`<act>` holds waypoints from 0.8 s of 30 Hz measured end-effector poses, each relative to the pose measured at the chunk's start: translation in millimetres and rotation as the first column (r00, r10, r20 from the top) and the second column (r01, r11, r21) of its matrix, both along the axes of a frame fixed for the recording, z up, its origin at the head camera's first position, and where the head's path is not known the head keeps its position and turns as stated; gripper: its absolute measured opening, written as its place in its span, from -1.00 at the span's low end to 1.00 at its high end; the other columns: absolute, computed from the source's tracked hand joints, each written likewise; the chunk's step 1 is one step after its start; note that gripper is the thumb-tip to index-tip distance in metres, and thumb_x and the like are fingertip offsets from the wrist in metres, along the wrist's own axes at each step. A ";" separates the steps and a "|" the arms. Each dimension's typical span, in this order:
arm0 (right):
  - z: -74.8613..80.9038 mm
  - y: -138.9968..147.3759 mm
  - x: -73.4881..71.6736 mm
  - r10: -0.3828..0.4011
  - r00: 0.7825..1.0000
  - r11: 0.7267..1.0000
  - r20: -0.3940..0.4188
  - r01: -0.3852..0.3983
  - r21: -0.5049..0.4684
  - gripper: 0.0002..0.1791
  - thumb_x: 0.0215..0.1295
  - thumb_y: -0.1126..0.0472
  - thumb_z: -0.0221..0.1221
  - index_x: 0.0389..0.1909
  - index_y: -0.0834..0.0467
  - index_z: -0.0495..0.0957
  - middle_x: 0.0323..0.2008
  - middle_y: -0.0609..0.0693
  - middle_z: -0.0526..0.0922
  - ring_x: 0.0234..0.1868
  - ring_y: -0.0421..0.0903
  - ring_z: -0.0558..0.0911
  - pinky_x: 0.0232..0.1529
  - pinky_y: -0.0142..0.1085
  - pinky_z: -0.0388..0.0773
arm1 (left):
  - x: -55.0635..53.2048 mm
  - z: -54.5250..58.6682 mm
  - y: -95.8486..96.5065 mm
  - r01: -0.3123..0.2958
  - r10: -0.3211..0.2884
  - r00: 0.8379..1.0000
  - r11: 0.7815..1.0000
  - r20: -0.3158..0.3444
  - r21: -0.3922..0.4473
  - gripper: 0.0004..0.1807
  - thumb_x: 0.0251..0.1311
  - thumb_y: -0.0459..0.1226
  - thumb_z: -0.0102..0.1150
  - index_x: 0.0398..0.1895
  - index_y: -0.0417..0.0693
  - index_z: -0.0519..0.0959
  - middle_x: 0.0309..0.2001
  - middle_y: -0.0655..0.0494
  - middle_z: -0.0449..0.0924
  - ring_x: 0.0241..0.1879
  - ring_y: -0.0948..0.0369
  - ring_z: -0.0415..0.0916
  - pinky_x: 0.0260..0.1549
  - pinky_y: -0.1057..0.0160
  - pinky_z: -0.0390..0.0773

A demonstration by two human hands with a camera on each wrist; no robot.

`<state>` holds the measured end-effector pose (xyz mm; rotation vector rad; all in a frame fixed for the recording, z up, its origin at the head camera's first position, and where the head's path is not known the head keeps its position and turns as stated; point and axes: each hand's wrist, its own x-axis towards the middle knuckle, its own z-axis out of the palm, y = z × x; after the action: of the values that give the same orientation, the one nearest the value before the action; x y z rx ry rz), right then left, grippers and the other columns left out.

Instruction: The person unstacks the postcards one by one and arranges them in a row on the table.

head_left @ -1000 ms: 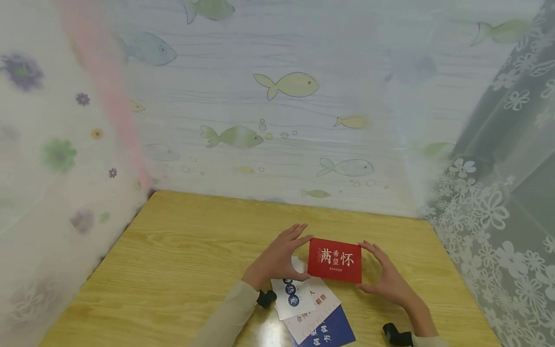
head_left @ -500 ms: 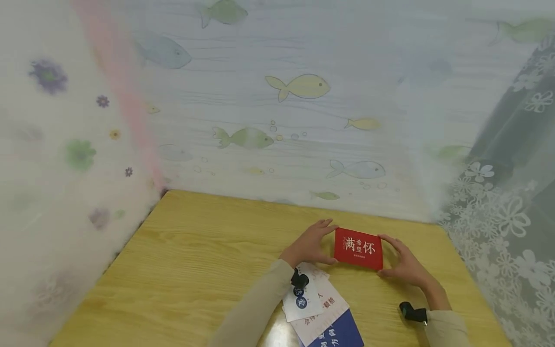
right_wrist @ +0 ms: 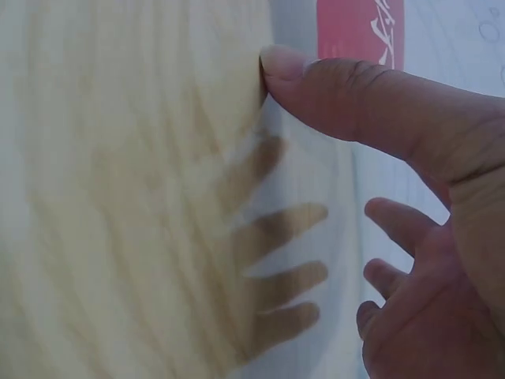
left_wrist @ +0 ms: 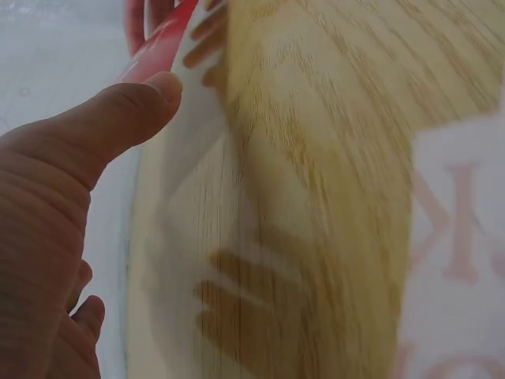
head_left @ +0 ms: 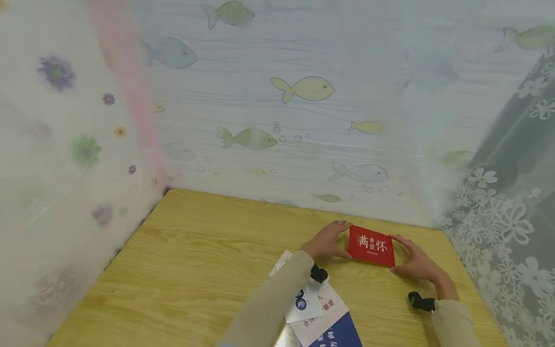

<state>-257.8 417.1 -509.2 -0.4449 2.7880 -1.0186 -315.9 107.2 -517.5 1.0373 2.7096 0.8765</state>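
Held up between both hands is a red card (head_left: 371,246) with white printed characters, tilted so that its printed face shows in the head view. My left hand (head_left: 328,239) pinches its left side, thumb at the lower corner and fingers at the upper. On the opposite side my right hand (head_left: 418,261) grips the card's two right corners in the same manner. The left wrist view catches only the red card's (left_wrist: 162,47) slanting edge beyond the thumb (left_wrist: 130,118). Part of the card's red face (right_wrist: 359,31) appears above the right thumb (right_wrist: 355,99).
Fanned printed cards lie on the wooden table (head_left: 208,250): a white card (head_left: 303,308), a pale pink card (head_left: 327,308) and a blue card (head_left: 342,332). My left sleeve (head_left: 277,294) partly covers them. A fish-patterned curtain (head_left: 303,144) hangs behind the table's far edge.
Both hands have carried the red card to the right and farther from me, away from the fanned cards. My left forearm now covers more of the white card. The view has shifted slightly.
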 end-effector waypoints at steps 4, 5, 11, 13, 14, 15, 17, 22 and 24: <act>5.7 9.9 -1.7 0.015 1.000 1.000 0.021 -0.016 0.009 0.06 0.01 0.26 0.52 0.53 0.25 0.17 0.50 0.59 -0.05 0.43 0.67 -0.03 0.15 0.52 0.34 | -0.1 0.8 14.0 -0.007 0.007 1.000 1.000 -0.003 -0.013 0.07 0.05 -0.03 0.56 0.59 -0.02 0.18 0.57 0.01 0.18 0.58 0.00 0.06 0.52 0.13 0.19; 7.3 11.7 -1.5 0.019 0.999 1.000 0.027 -0.019 0.012 0.06 0.00 0.26 0.52 0.52 0.27 0.17 0.49 0.59 -0.04 0.43 0.67 -0.02 0.16 0.51 0.35 | 0.4 -0.2 17.2 -0.008 0.007 1.000 1.000 -0.007 -0.021 0.07 0.05 -0.02 0.55 0.59 -0.03 0.18 0.57 0.01 0.19 0.58 0.01 0.07 0.52 0.15 0.19; 11.8 23.9 -0.7 0.020 0.995 1.000 0.094 -0.022 0.016 0.08 -0.05 0.31 0.53 0.51 0.31 0.16 0.48 0.60 -0.02 0.43 0.65 -0.03 0.19 0.52 0.31 | 4.4 -8.0 34.1 -0.011 0.010 1.000 0.998 -0.010 -0.056 0.09 0.01 0.07 0.55 0.58 -0.05 0.21 0.54 0.05 0.26 0.55 0.05 0.14 0.51 0.23 0.18; 11.8 27.8 -2.2 0.026 0.994 1.000 0.105 -0.027 0.012 0.09 -0.04 0.31 0.53 0.52 0.31 0.15 0.48 0.61 -0.05 0.43 0.65 -0.06 0.19 0.53 0.29 | 4.2 -9.2 37.5 -0.021 0.020 1.000 0.998 -0.009 -0.057 0.09 0.01 0.07 0.55 0.58 -0.03 0.21 0.53 0.06 0.27 0.54 0.06 0.15 0.51 0.23 0.19; 11.7 29.4 -3.3 0.024 0.994 1.000 0.108 -0.026 0.012 0.10 -0.04 0.30 0.53 0.52 0.30 0.14 0.49 0.60 -0.06 0.44 0.65 -0.07 0.20 0.52 0.29 | 3.4 -10.0 38.8 -0.027 0.026 1.000 0.998 -0.012 -0.061 0.09 0.01 0.08 0.54 0.58 -0.02 0.21 0.53 0.07 0.27 0.54 0.07 0.16 0.51 0.23 0.19; 11.6 30.9 -4.6 0.024 0.994 1.000 0.108 -0.025 0.012 0.10 -0.03 0.30 0.53 0.52 0.30 0.14 0.49 0.60 -0.06 0.44 0.65 -0.07 0.20 0.53 0.28 | 2.5 -10.3 39.8 -0.032 0.031 0.999 0.998 -0.014 -0.060 0.09 0.01 0.08 0.54 0.58 -0.02 0.21 0.53 0.06 0.27 0.54 0.07 0.17 0.51 0.22 0.19; 11.4 33.2 -7.0 0.023 0.993 1.000 0.117 -0.023 0.005 0.09 -0.02 0.30 0.52 0.53 0.28 0.14 0.50 0.59 -0.09 0.46 0.64 -0.10 0.22 0.52 0.26 | 0.3 -11.3 40.8 -0.040 0.039 0.999 0.997 -0.021 -0.064 0.07 0.02 0.08 0.53 0.58 0.00 0.22 0.54 0.05 0.25 0.54 0.05 0.17 0.51 0.20 0.19; 10.2 36.8 -11.9 0.022 0.987 0.999 0.158 -0.016 -0.041 0.09 0.03 0.33 0.49 0.56 0.27 0.10 0.52 0.56 -0.14 0.47 0.63 -0.13 0.26 0.51 0.22 | -3.3 -13.9 41.6 -0.055 0.056 0.998 0.997 0.017 -0.057 0.06 0.03 0.09 0.51 0.58 0.04 0.21 0.57 0.06 0.19 0.56 0.03 0.10 0.52 0.16 0.18; 9.5 38.2 -12.4 0.027 0.985 0.997 0.172 -0.014 -0.076 0.09 0.04 0.35 0.48 0.56 0.28 0.07 0.53 0.55 -0.17 0.47 0.63 -0.16 0.29 0.51 0.18 | -3.8 -16.6 42.7 -0.061 0.064 0.997 0.996 0.039 -0.057 0.06 0.05 0.10 0.48 0.60 0.06 0.19 0.58 0.09 0.18 0.58 0.05 0.06 0.53 0.15 0.16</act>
<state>-270.2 455.3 -499.6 -0.3742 2.5943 -1.1032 -319.7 149.9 -534.1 0.9186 2.7295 0.8173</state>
